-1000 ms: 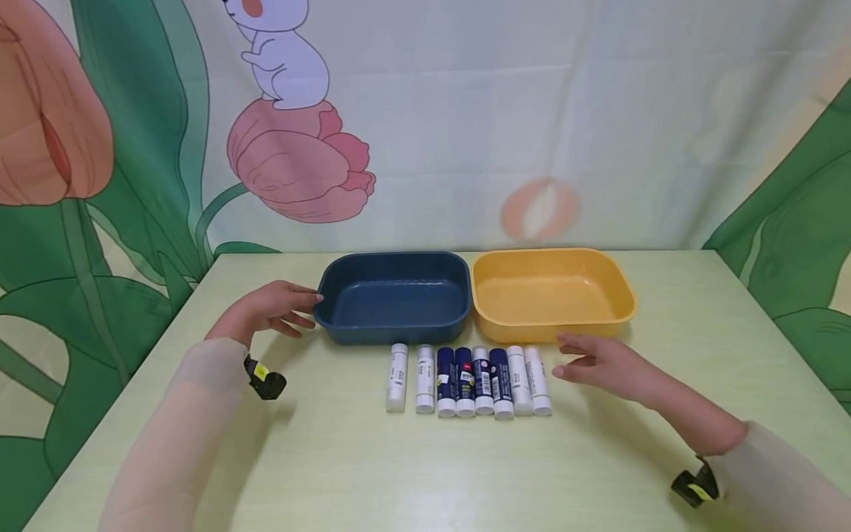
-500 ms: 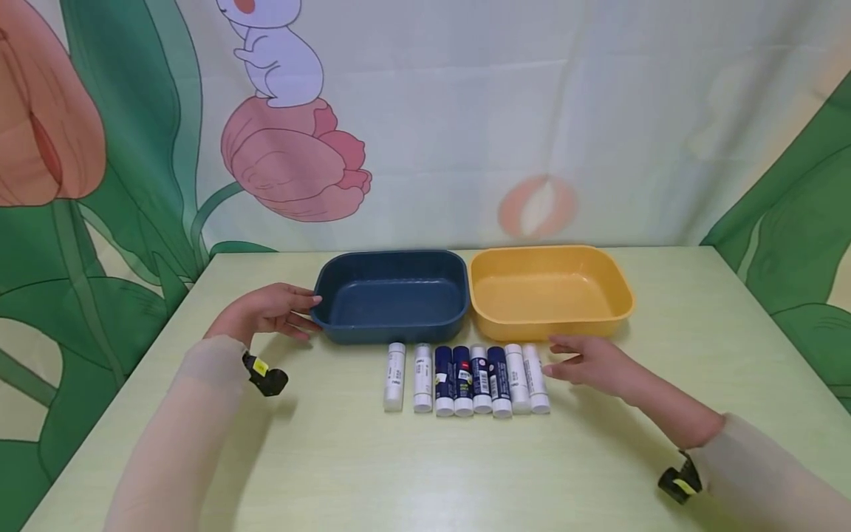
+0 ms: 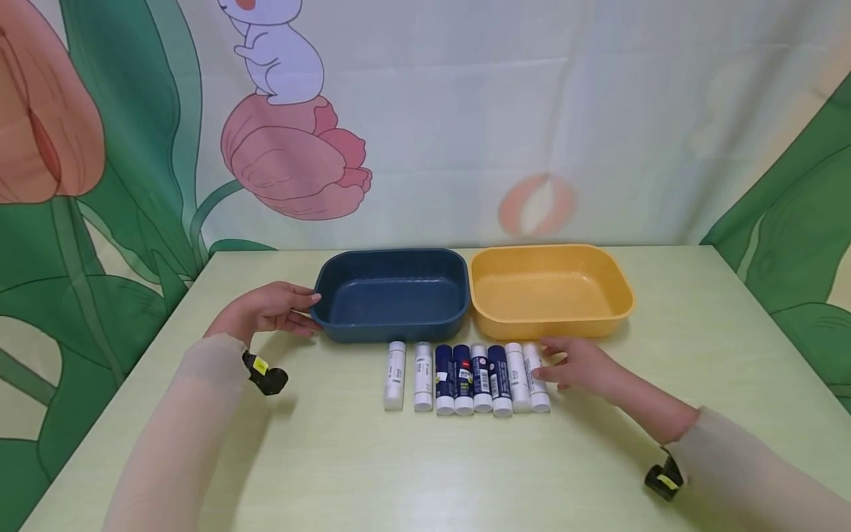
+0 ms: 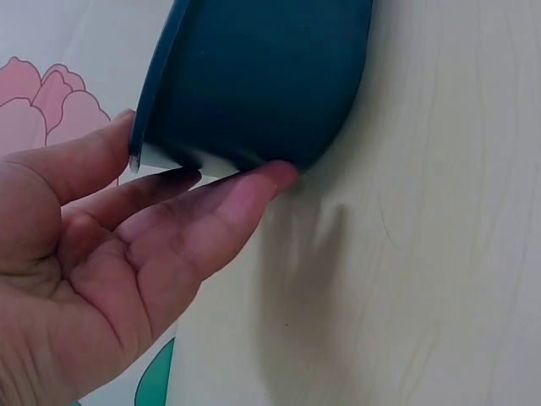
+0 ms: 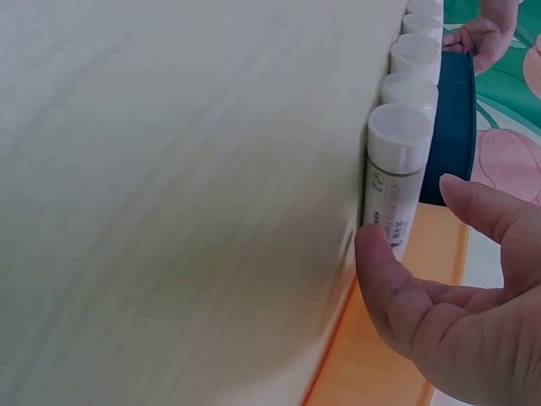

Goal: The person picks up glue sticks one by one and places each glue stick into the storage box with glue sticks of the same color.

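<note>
My left hand (image 3: 282, 307) touches the left end of the dark blue basin (image 3: 392, 334). In the left wrist view its thumb meets the basin's rim, and the other fingers lie against the outer wall. A row of several glue sticks, some white and some navy with white caps, lies in front of the basins. My right hand (image 3: 581, 364) is at the right end of this row, its fingertips spread around the outermost white glue stick (image 3: 535, 380). In the right wrist view one fingertip is right at that stick's side, and another is held apart from it.
A yellow basin (image 3: 555, 330) stands right beside the blue one, behind the glue sticks. Another white glue stick (image 3: 394, 377) lies at the row's left end, slightly apart. Behind the pale table (image 3: 412, 473) hangs a printed curtain (image 3: 452, 111).
My right hand has moved left, from beside the row to the outermost white glue stick. My left hand has stayed at the blue basin.
</note>
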